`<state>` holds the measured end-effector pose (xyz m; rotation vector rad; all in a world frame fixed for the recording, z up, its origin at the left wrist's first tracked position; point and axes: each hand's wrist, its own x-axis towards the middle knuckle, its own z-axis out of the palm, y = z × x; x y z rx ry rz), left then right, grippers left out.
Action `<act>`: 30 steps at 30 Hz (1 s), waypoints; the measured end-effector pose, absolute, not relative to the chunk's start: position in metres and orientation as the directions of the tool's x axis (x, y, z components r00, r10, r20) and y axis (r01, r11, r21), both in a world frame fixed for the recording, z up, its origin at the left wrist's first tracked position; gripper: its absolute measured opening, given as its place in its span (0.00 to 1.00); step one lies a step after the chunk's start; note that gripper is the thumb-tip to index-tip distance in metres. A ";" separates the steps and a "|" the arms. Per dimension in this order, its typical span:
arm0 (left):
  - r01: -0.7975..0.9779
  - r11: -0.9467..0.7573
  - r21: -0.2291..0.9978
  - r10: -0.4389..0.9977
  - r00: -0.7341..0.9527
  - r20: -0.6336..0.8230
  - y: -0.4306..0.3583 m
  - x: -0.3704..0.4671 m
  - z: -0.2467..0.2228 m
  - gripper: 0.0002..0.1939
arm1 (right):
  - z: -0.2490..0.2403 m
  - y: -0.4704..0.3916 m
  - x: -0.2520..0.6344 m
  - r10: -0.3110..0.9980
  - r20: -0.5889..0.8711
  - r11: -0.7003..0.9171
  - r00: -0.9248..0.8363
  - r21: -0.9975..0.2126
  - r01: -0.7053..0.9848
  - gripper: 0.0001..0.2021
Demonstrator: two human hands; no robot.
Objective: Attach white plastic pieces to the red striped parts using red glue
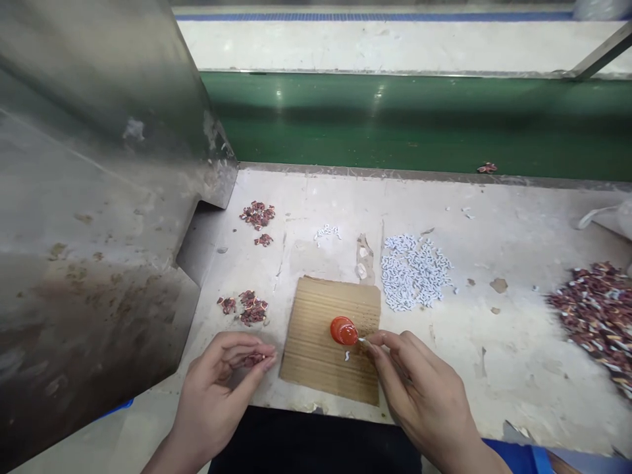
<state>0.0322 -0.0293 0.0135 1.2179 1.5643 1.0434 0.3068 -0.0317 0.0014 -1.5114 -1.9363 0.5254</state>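
Observation:
My left hand (224, 382) is closed around a few dark red pieces (254, 359), left of a corrugated cardboard sheet (316, 375). Between the thumb and forefinger of my right hand (424, 388) is a small white piece (362, 340), at the right edge of a red cap (344, 330) holding glossy red contents. The cap sits on the cardboard. Just below it lies another white curved piece (346, 356). Behind my right hand spreads a pile of pale blue-white pieces (415, 273).
Small dark red clusters (257, 214) (253, 308) lie at the left, and a larger mixed pile (597, 316) at the far right. A metal panel (99, 197) bounds the left side. A green belt (395, 125) runs behind the worktable (494, 230).

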 end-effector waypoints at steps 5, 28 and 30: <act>0.334 0.112 0.936 0.993 -0.068 -0.094 -0.021 0.027 0.017 0.05 | 0.001 -0.032 0.305 0.969 0.204 0.241 -0.138 -0.659 0.713 0.06; 0.161 0.446 0.880 0.890 0.022 -0.456 -0.018 0.019 0.027 0.11 | 0.046 -0.050 0.284 0.749 -0.659 -0.601 -0.075 -0.626 -0.497 0.19; 0.284 0.313 0.906 0.938 0.055 -0.342 -0.017 0.020 0.030 0.09 | 0.056 -0.051 0.280 0.701 -0.703 -0.633 -0.117 -0.538 -0.557 0.20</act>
